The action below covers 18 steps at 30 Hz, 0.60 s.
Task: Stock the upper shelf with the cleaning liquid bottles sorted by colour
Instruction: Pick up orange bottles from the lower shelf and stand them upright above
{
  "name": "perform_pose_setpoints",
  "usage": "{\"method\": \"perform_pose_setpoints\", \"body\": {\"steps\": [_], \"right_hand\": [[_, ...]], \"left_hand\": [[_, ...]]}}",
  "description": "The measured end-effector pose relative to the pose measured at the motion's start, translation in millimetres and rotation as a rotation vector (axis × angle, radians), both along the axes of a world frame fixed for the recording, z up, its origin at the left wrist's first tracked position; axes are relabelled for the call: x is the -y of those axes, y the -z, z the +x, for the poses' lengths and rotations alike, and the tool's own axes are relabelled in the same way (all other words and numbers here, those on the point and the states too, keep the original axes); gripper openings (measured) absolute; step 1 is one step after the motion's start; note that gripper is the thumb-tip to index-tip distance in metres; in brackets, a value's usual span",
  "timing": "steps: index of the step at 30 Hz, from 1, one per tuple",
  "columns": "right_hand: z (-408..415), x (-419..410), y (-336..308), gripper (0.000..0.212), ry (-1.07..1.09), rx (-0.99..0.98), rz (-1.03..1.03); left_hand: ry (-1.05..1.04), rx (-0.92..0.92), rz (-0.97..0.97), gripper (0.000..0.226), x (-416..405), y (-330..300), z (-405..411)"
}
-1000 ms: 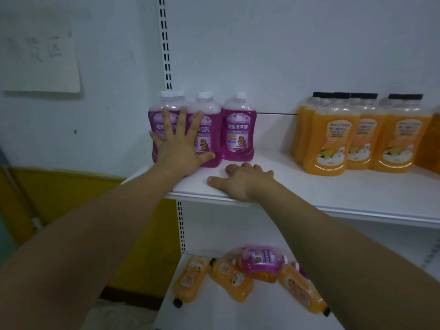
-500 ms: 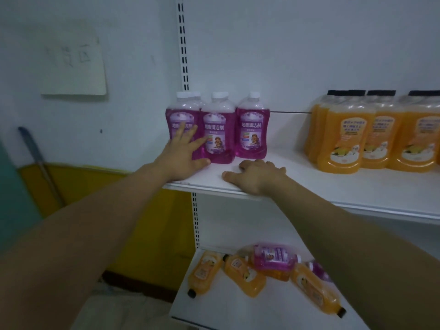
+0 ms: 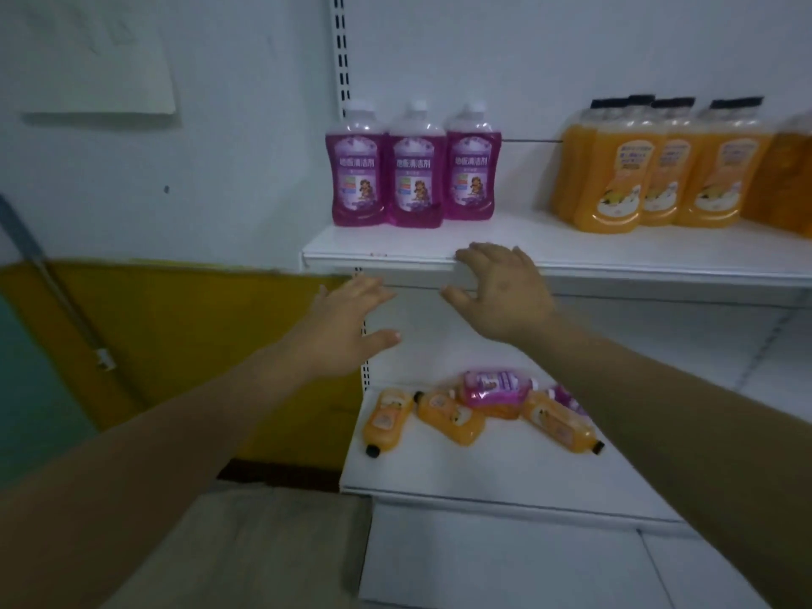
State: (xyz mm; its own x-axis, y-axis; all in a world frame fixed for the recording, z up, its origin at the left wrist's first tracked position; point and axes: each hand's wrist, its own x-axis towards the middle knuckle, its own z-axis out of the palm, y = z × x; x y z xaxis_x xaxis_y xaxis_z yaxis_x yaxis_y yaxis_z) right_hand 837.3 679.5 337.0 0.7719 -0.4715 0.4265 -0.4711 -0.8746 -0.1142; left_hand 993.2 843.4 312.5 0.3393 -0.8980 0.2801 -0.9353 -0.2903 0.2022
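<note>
Three purple bottles (image 3: 415, 173) with white caps stand upright at the left end of the upper shelf (image 3: 615, 252). Several orange bottles (image 3: 659, 169) with black caps stand in a group further right on it. On the lower shelf (image 3: 461, 472) several orange bottles (image 3: 448, 417) lie on their sides, with a purple bottle (image 3: 496, 387) lying on top of them and another purple one partly hidden behind my right forearm. My left hand (image 3: 347, 331) hangs empty with fingers spread below the upper shelf's left end. My right hand (image 3: 501, 292) is empty too, fingers apart, in front of the upper shelf's front edge.
A slotted white upright (image 3: 340, 54) runs up the back wall beside the purple bottles. Left of the shelving are a yellow panel (image 3: 184, 345), a grey pole (image 3: 57, 296) and a paper sheet (image 3: 96, 59) on the wall. A lower white surface (image 3: 505, 564) lies beneath.
My left hand has come off the purple bottles and dropped below the upper shelf. My right hand has slid back off the shelf top to its front edge. The view has tilted down.
</note>
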Motion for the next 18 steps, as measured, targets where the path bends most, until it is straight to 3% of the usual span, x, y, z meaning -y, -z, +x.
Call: {"method": "perform_pose_setpoints", "body": {"steps": [4,11,18], "right_hand": [[-27,-24,54,0.071,0.013,-0.001,0.005],[-22,-2,134,0.066,0.147,-0.259,0.340],[35,63,225,0.052,0.090,-0.445,0.485]], "left_hand": [[0.048,-0.173,0.097,0.064,-11,55,-7],[-0.108,-0.591,0.303,0.061,-6,158,-1],[-0.317,-0.736,0.352,0.044,42,243,31]]}}
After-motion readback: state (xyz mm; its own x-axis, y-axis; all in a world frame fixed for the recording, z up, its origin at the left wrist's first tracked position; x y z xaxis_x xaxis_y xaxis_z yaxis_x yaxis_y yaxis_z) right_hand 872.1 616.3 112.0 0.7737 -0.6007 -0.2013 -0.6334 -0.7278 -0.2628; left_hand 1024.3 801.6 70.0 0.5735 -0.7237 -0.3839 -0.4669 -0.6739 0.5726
